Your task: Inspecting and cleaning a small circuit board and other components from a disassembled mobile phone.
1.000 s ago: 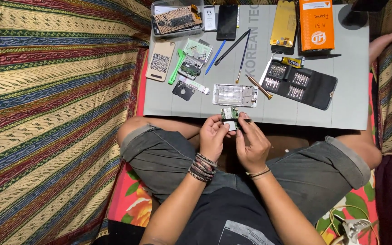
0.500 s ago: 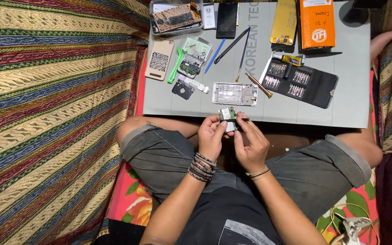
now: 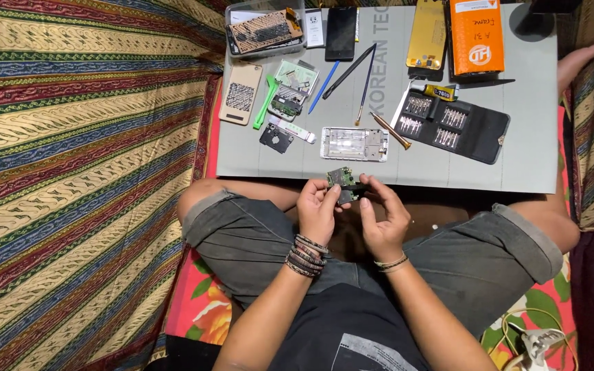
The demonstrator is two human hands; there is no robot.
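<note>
Striped cloth (image 3: 70,172) flanks a grey mat (image 3: 517,158) strewn with phone parts. Just off its near edge, above the lap, left hand (image 3: 317,209) and right hand (image 3: 381,221) pinch a small circuit board (image 3: 343,180) between fingertips, board lying crosswise, nearer the left.

Grey work mat (image 3: 517,137), plain, with pale lettering down its middle. On the mat: orange box (image 3: 476,36) at the far edge, yellow phone panel (image 3: 427,33) just left of it, black phone (image 3: 341,33) further left, black tool case (image 3: 452,126) with silver bits below the orange box, bright green pry tool (image 3: 267,102) near the mat's left edge, tan perforated panel (image 3: 240,94) beside it, blue pen (image 3: 324,77), silver-white frame (image 3: 355,143) near the mat's front edge. Green circuit board (image 3: 343,180) just off the mat's front edge. Left of the mat, striped woven cloth (image 3: 70,172) in red, green, blue and cream bands. Below the mat, grey shorts (image 3: 256,240), dark beaded bracelets (image 3: 305,253), red floral fabric (image 3: 197,309).
</note>
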